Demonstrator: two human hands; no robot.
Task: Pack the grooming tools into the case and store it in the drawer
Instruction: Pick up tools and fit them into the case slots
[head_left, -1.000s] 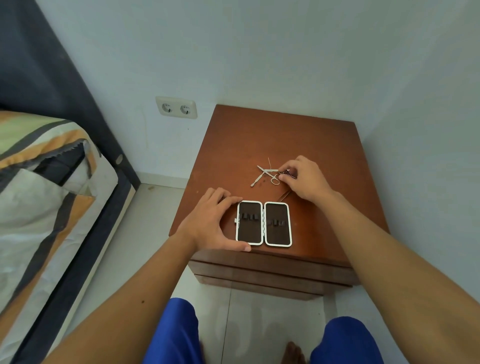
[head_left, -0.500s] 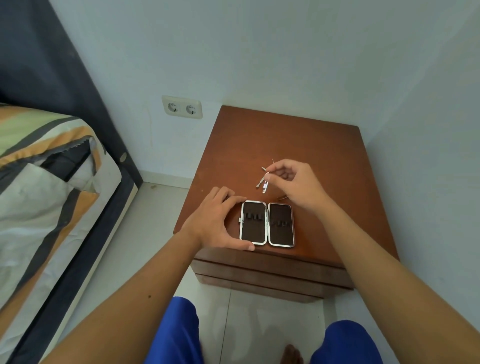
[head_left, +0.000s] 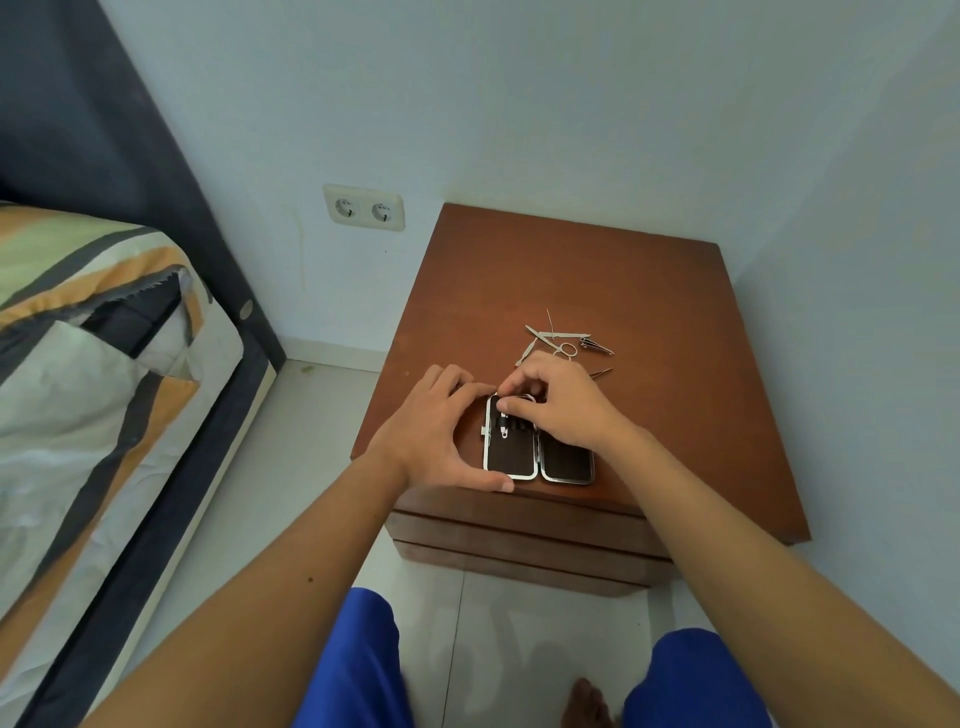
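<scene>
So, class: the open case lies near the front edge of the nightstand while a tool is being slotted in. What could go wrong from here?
1. The case lies close to the nightstand front edge; if the left hand bracing it slips, it might slide off.
2. The right hand is working a small tool into the loops; it could miss the loop and drop.
3. The loose tools lie crossed in a pile; pulling one could drag others along.

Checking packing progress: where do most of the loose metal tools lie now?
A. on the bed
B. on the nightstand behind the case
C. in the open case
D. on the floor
B: the loose tools lie on the nightstand behind the open case; only one small piece shows in its left half.
</scene>
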